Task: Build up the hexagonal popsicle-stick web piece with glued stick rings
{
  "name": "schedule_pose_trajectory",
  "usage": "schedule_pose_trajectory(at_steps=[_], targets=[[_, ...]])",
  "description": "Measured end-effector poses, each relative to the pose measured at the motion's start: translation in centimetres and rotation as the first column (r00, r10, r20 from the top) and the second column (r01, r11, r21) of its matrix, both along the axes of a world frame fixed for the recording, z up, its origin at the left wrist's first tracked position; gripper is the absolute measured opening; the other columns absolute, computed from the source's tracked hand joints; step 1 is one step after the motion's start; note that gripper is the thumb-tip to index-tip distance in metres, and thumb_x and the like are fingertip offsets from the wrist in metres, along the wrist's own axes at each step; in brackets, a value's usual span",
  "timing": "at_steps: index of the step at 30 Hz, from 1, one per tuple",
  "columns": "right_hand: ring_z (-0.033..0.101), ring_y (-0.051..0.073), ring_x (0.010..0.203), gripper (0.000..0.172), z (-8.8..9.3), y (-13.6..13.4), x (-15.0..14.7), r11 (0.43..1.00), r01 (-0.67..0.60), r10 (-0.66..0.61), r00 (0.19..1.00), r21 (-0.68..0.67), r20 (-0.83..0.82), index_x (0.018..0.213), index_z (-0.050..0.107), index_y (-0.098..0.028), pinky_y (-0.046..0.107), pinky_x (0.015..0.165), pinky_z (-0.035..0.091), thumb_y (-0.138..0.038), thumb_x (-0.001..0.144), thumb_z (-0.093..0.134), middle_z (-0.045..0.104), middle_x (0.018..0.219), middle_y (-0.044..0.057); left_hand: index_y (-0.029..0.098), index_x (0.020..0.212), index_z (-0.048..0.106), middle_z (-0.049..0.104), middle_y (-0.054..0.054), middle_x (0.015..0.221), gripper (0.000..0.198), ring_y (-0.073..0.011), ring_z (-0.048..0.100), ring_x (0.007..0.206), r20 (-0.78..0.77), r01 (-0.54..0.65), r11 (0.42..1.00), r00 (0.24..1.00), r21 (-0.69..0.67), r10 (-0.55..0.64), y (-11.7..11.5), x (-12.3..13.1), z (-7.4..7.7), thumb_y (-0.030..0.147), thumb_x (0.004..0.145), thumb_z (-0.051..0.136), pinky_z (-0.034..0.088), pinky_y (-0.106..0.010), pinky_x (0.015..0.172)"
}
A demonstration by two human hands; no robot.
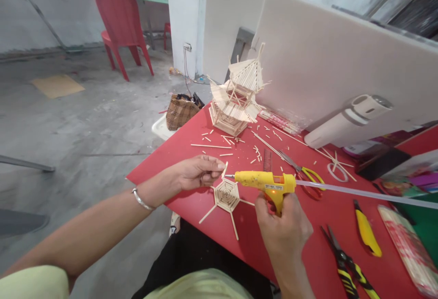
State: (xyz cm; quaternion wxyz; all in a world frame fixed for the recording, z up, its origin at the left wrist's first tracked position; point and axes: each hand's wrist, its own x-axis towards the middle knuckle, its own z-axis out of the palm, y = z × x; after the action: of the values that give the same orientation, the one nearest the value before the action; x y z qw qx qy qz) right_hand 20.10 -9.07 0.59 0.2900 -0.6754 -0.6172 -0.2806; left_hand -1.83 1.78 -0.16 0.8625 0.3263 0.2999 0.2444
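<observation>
My right hand (284, 226) grips a yellow hot glue gun (265, 181) by its handle, with a long clear glue stick (362, 193) out of its back. The gun's nozzle points left, close to a short wooden stick (225, 170) pinched between the fingertips of my left hand (201, 171). Whether the nozzle touches the stick I cannot tell. Just below lies a hexagonal web of wooden sticks (226, 195) with arms spreading outward. Farther back on the table stands a tiered pagoda-like model (237, 98) built from similar sticks.
Cut stick pieces (258, 153) and scissors (303, 171) lie on the red table (191, 171). At right are pliers-like cutters (345, 262), a yellow cutter knife (367, 230), a stick pack (407, 244) and a white tumbler (345, 123). A red chair (119, 20) stands beyond.
</observation>
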Motion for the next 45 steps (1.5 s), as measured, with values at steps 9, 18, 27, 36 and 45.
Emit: schedule_pose_trajectory(at_steps=[9,18,27,36,45], targets=[[0.056,0.014,0.058,0.024,-1.6,0.5,0.9,0.989,0.015,0.011,0.985,-0.15,0.171,0.088,0.061,-0.018,0.026,0.052,0.031,-0.041,0.089,0.055,0.062,0.068,0.0,0.011,0.059,0.064,0.052,0.001,0.046,0.024,-0.0029,0.033,0.038,-0.342,0.005,0.985,0.938,0.17,0.055,1.3,-0.6,-1.0,0.026,0.065,0.081,0.023,-0.019,0.039],[0.057,0.016,0.066,0.026,-2.3,1.7,1.2,0.971,-0.044,0.098,0.97,-0.236,0.222,0.099,0.065,-0.015,0.027,0.057,0.033,-0.037,0.092,0.053,0.064,0.074,0.003,0.012,0.051,0.062,0.051,0.001,0.039,0.02,-0.0043,0.032,0.031,-0.523,0.089,0.983,0.852,0.161,0.008,2.3,1.2,-1.5,0.012,0.07,0.069,0.02,-0.02,0.034],[0.057,0.016,0.07,0.026,-2.5,2.3,1.0,0.967,-0.071,0.138,0.953,-0.245,0.271,0.106,0.064,-0.015,0.027,0.061,0.036,-0.034,0.09,0.057,0.065,0.079,0.002,0.012,0.05,0.062,0.05,0.001,0.039,0.025,-0.0047,0.032,0.03,-0.543,0.066,0.983,0.839,0.173,0.039,2.7,1.4,-2.1,0.013,0.075,0.067,0.018,-0.021,0.034],[0.06,0.016,0.077,0.014,-1.7,2.4,0.6,0.971,-0.117,0.177,0.938,-0.209,0.298,0.095,0.064,-0.016,0.027,0.067,0.039,-0.027,0.089,0.059,0.069,0.083,0.004,0.012,0.07,0.069,0.056,0.002,0.049,0.009,-0.004,0.035,0.036,-0.464,0.012,0.941,0.872,0.337,0.155,2.6,1.5,-2.8,0.019,0.076,0.068,0.023,-0.019,0.036],[0.059,0.016,0.072,0.018,-1.1,2.3,0.9,0.974,-0.123,0.187,0.912,-0.191,0.365,0.102,0.065,-0.018,0.027,0.067,0.04,-0.03,0.089,0.063,0.069,0.083,0.003,0.012,0.073,0.071,0.047,0.005,0.045,0.013,-0.0058,0.037,0.039,-0.522,0.301,0.792,0.852,0.532,0.027,3.3,1.4,-2.5,0.023,0.076,0.065,0.03,-0.019,0.041]])
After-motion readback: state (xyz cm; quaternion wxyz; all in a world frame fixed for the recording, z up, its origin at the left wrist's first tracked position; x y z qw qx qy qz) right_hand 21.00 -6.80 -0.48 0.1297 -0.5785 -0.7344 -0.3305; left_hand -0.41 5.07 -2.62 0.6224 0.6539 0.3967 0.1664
